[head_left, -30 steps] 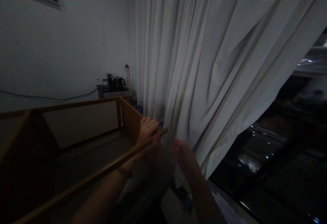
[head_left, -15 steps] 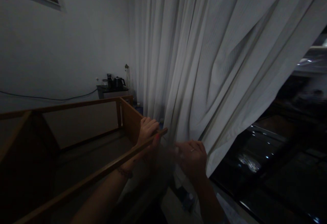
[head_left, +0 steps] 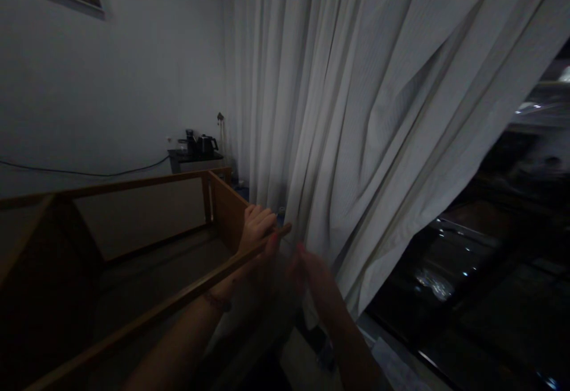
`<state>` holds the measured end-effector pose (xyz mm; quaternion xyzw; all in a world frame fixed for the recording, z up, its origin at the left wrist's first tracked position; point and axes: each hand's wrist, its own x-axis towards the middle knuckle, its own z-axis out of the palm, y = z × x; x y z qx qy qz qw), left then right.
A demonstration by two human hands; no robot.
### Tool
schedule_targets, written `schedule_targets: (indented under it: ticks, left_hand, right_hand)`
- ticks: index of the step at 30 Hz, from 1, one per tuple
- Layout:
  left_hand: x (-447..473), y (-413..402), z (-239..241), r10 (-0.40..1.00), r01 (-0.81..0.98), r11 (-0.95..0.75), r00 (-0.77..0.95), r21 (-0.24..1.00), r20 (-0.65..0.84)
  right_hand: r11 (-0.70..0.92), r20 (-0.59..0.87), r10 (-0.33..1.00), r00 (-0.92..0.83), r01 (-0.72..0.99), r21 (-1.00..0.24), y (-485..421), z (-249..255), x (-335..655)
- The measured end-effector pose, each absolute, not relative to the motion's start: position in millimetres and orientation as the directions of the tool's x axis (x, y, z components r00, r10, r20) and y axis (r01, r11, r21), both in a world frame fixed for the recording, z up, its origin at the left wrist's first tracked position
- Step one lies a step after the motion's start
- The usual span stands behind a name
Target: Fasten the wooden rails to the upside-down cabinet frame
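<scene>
A brown wooden furniture frame (head_left: 164, 311) with upright divider panels reaches from the lower left to the middle of the view. My left hand (head_left: 258, 224) is closed over its end panel, close to the tip of the front rail, with a beaded bracelet on the wrist. The thumb, with a red nail, lies by the rail. Just right of the rail's tip, my right hand (head_left: 314, 275) is apart from the wood, smeared by motion. Whether it holds anything does not show.
A long white curtain (head_left: 307, 112) hangs right behind my hands. Dark glass (head_left: 445, 296) lies on the right. Against the far wall, a small dark cabinet (head_left: 178, 165) carries a black kettle (head_left: 206, 144). A cable (head_left: 89, 172) runs along the wall.
My right hand has shifted left, closer to the rail's tip, and its shape has turned from a curled hand to a blurred one. My left hand keeps its place on the wood.
</scene>
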<state>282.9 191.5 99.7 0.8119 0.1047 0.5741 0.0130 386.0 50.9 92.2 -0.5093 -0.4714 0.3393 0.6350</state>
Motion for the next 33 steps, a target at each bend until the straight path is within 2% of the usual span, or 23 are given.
schedule_targets:
  ticks: [2,3,5,7,8,9,10,12,14,15,17,19,21,23,24,26,28,30,31,33]
  left_hand:
    - [283.0,191.4,99.9,0.194,0.169,-0.975,0.329,0.145,0.924]
    - [283.0,191.3,100.1,0.197,0.174,-0.974,0.336,0.145,0.921]
    - [283.0,191.0,100.7,0.194,0.18,-0.974,0.334,0.14,0.922]
    - [282.9,190.3,101.5,0.191,0.181,-0.974,0.325,0.137,0.926]
    - [282.8,189.8,101.9,0.189,0.179,-0.974,0.321,0.137,0.928]
    - [282.8,189.3,102.3,0.19,0.176,-0.975,0.319,0.139,0.929]
    - [282.7,188.8,102.6,0.191,0.171,-0.975,0.318,0.142,0.929]
    - [282.6,188.3,102.7,0.192,0.16,-0.976,0.315,0.148,0.929]
    - [282.6,188.5,102.2,0.191,0.153,-0.977,0.314,0.149,0.93]
    - [282.7,188.9,101.8,0.188,0.15,-0.978,0.315,0.147,0.93]
    - [282.8,189.8,101.0,0.181,0.147,-0.979,0.317,0.14,0.931]
    - [282.8,190.4,100.4,0.177,0.149,-0.98,0.32,0.135,0.931]
    - [282.3,190.4,100.4,0.182,0.153,-0.979,0.326,0.138,0.928]
    - [281.8,190.1,100.7,0.189,0.156,-0.977,0.33,0.144,0.925]
    - [281.6,189.8,101.0,0.189,0.155,-0.977,0.332,0.144,0.924]
    - [281.5,189.5,101.4,0.188,0.155,-0.978,0.33,0.143,0.925]
    - [282.0,189.3,101.6,0.183,0.154,-0.978,0.325,0.139,0.928]
    - [282.5,189.2,101.6,0.186,0.162,-0.977,0.323,0.14,0.928]
    - [282.6,189.1,101.5,0.191,0.168,-0.975,0.328,0.142,0.925]
    - [282.6,189.1,101.3,0.207,0.179,-0.972,0.336,0.153,0.919]
  right_hand:
    - [0.313,0.461,0.8,0.383,0.388,-0.867,46.9,91.0,392.5]
    - [0.329,0.589,0.716,0.375,0.562,-0.759,44.7,90.7,396.2]
    - [0.314,0.803,0.548,0.234,0.832,-0.458,40.6,91.3,403.4]
    - [0.272,0.881,0.472,0.043,0.943,-0.192,38.1,94.1,408.2]
    - [0.258,0.886,0.463,-0.009,0.958,-0.125,37.8,96.3,409.2]
    - [0.248,0.886,0.464,-0.012,0.962,-0.117,38.2,98.6,409.3]
    - [0.251,0.879,0.475,0.033,0.953,-0.172,39.3,100.9,408.5]
    - [0.316,0.793,0.569,0.217,0.833,-0.455,43.4,104.1,405.3]
    - [0.368,0.561,0.751,0.348,0.484,-0.794,48.8,103.8,401.2]
    - [0.35,0.424,0.84,0.338,0.258,-0.9,51.4,102.1,399.3]
    - [0.256,0.228,0.949,0.218,-0.113,-0.96,54.9,96.3,395.9]
    - [0.188,0.159,0.979,0.131,-0.255,-0.949,55.5,89.3,393.6]
    - [0.207,0.175,0.967,0.183,-0.174,-0.963,53.4,83.7,392.8]
    - [0.292,0.305,0.891,0.335,0.089,-0.952,49.9,81.0,394.4]
    - [0.33,0.418,0.815,0.401,0.271,-0.904,48.1,80.9,396.1]
    - [0.337,0.677,0.618,0.399,0.643,-0.687,45.3,82.7,400.7]
    - [0.245,0.851,0.464,0.246,0.888,-0.39,43.9,86.1,404.2]
    - [0.156,0.907,0.406,0.11,0.97,-0.187,43.9,89.8,403.9]
    - [0.135,0.91,0.403,0.094,0.978,-0.161,44.3,91.4,401.9]
    - [0.153,0.881,0.441,0.169,0.954,-0.26,45.6,93.9,394.8]
